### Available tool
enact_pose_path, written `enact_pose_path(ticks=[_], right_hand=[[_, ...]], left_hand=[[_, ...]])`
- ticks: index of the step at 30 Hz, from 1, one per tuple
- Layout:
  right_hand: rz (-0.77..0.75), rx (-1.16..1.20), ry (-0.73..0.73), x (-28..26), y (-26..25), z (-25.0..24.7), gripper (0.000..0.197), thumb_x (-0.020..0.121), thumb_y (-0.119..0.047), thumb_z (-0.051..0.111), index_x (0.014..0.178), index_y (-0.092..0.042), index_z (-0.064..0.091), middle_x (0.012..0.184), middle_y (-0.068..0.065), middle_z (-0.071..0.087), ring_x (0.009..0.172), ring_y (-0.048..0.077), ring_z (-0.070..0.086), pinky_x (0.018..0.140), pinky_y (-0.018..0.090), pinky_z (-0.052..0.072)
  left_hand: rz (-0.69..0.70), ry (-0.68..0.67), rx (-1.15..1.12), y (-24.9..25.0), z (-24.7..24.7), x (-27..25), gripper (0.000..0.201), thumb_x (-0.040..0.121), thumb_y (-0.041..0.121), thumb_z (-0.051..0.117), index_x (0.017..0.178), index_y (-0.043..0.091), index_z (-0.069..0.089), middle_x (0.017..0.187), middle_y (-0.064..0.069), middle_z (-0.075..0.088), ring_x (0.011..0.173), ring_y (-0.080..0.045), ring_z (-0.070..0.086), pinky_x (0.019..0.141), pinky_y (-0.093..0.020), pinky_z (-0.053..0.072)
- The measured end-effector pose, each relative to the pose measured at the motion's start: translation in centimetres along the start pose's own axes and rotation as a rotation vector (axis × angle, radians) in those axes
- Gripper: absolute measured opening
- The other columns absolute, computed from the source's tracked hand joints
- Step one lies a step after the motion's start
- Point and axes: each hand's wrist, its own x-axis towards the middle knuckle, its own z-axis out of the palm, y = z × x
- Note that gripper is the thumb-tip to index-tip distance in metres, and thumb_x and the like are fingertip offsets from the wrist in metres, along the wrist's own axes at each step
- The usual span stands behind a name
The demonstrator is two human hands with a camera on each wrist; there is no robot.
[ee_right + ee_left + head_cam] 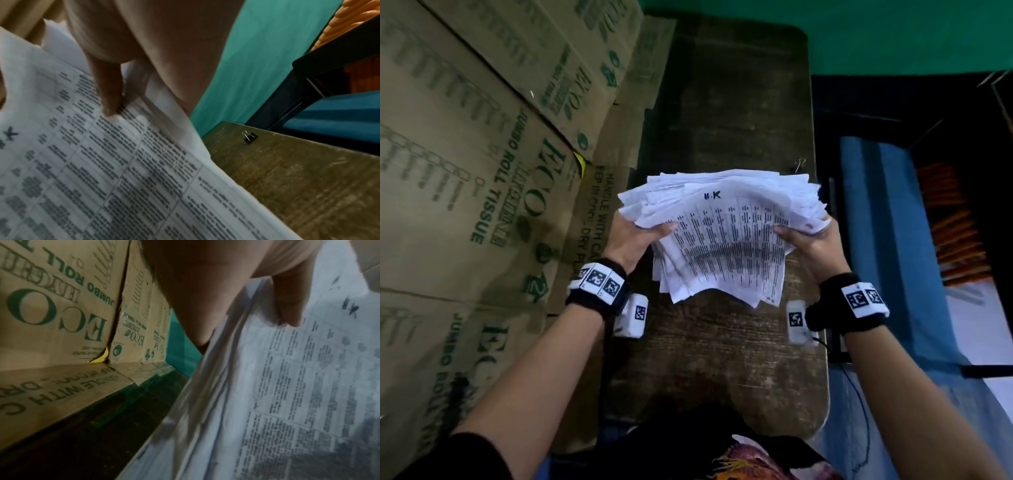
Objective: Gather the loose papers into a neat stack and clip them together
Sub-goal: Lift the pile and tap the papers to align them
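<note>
Your left hand (635, 236) and right hand (804, 243) each pinch the ragged paper stack (722, 233) above the surface (722, 342). Tap its edges level before reaching for the binder clip (249, 138).

The printed columns on the top sheet of the papers (722, 240) are too blurred to read in every view, and the fingers of the left hand (635, 236) and the right hand (810, 241) under the bundle are hidden by it, only the thumbs showing on top. The binder clip (799, 167) is partly hidden behind the far edge of the sheets in the head view and tiny in the right wrist view. The cardboard boxes (482, 154) are cut off by the picture's left edge.
</note>
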Motion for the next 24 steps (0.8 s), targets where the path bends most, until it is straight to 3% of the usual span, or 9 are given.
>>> enact_pose_path(ticks=[3, 6, 8, 11, 14, 17, 20, 22, 24], right_hand=[[-0.058, -0.015, 0.061, -0.5, -0.2, 1.0, 0.034, 0.079, 0.003, 0.073, 0.112, 0.002, 0.063, 0.101, 0.003, 0.074, 0.093, 0.020, 0.070, 0.078, 0.035, 0.057], [-0.164, -0.045, 0.172, -1.1, -1.0, 3.2, 0.026, 0.083, 0.003, 0.070, 0.106, -0.008, 0.066, 0.096, -0.011, 0.074, 0.093, 0.008, 0.068, 0.082, 0.026, 0.054], [-0.209, -0.017, 0.222, -1.3, -1.2, 3.9, 0.026, 0.085, 0.005, 0.068, 0.107, -0.007, 0.065, 0.096, -0.013, 0.074, 0.095, 0.008, 0.068, 0.084, 0.025, 0.054], [-0.177, 0.006, 0.181, -1.6, -1.0, 3.2, 0.035, 0.082, 0.012, 0.065, 0.108, -0.012, 0.064, 0.103, 0.002, 0.071, 0.097, 0.021, 0.067, 0.085, 0.038, 0.054], [-0.100, 0.005, 0.131, -1.5, -0.2, 1.8, 0.052, 0.073, 0.023, 0.058, 0.110, -0.014, 0.058, 0.096, -0.002, 0.067, 0.088, 0.010, 0.062, 0.078, 0.027, 0.050], [-0.047, 0.063, 0.132, -1.4, 0.3, 1.2, 0.056, 0.068, 0.017, 0.060, 0.114, -0.015, 0.055, 0.099, -0.010, 0.071, 0.092, 0.005, 0.064, 0.079, 0.023, 0.052], [-0.038, -0.005, 0.133, -0.9, 0.4, 2.4, 0.049, 0.066, 0.010, 0.059, 0.115, 0.006, 0.056, 0.100, -0.010, 0.073, 0.096, 0.006, 0.066, 0.083, 0.027, 0.051], [-0.042, -0.045, 0.151, -0.5, 0.6, 3.0, 0.044, 0.069, 0.005, 0.059, 0.111, 0.014, 0.055, 0.096, 0.001, 0.070, 0.090, 0.012, 0.065, 0.079, 0.029, 0.049], [-0.017, -0.012, 0.180, -0.4, 0.8, 2.9, 0.040, 0.074, 0.002, 0.061, 0.112, 0.012, 0.054, 0.097, 0.017, 0.065, 0.088, 0.025, 0.063, 0.077, 0.039, 0.051]], left_hand=[[0.039, 0.124, -0.010, 0.5, 1.4, 0.0, 0.037, 0.066, 0.001, 0.083, 0.098, 0.015, 0.070, 0.099, 0.000, 0.073, 0.093, -0.015, 0.069, 0.084, -0.038, 0.056], [0.109, 0.285, -0.035, 1.2, 3.8, -0.6, 0.031, 0.075, -0.013, 0.071, 0.104, -0.008, 0.063, 0.097, -0.006, 0.069, 0.079, 0.002, 0.068, 0.073, -0.017, 0.053], [0.154, 0.299, -0.090, 1.4, 4.4, -1.0, 0.033, 0.076, -0.015, 0.068, 0.108, -0.011, 0.059, 0.099, -0.010, 0.067, 0.082, -0.001, 0.068, 0.075, -0.019, 0.054], [0.216, 0.168, -0.055, 1.4, 3.4, -1.5, 0.045, 0.073, -0.009, 0.071, 0.115, -0.001, 0.057, 0.104, -0.006, 0.065, 0.093, -0.008, 0.067, 0.082, -0.026, 0.054], [0.289, 0.017, 0.021, 0.8, 1.4, -1.1, 0.061, 0.068, 0.002, 0.077, 0.122, 0.019, 0.051, 0.121, -0.011, 0.058, 0.112, -0.013, 0.061, 0.089, -0.025, 0.052], [0.209, -0.097, 0.010, -0.6, -0.6, 0.4, 0.075, 0.065, 0.012, 0.082, 0.129, 0.010, 0.044, 0.129, -0.013, 0.053, 0.118, -0.024, 0.056, 0.094, -0.034, 0.051], [0.083, -0.106, 0.155, -1.0, -0.3, 1.2, 0.068, 0.063, 0.024, 0.086, 0.118, 0.001, 0.054, 0.116, -0.001, 0.066, 0.110, -0.013, 0.063, 0.093, -0.033, 0.053], [0.132, -0.060, 0.208, -0.6, 0.7, 1.4, 0.046, 0.068, 0.005, 0.078, 0.110, -0.003, 0.058, 0.102, 0.010, 0.067, 0.096, 0.007, 0.064, 0.082, -0.014, 0.052], [0.141, 0.011, 0.140, -0.1, 1.4, 1.6, 0.041, 0.069, -0.008, 0.071, 0.108, -0.007, 0.060, 0.099, 0.007, 0.067, 0.090, 0.006, 0.066, 0.076, -0.012, 0.051]])
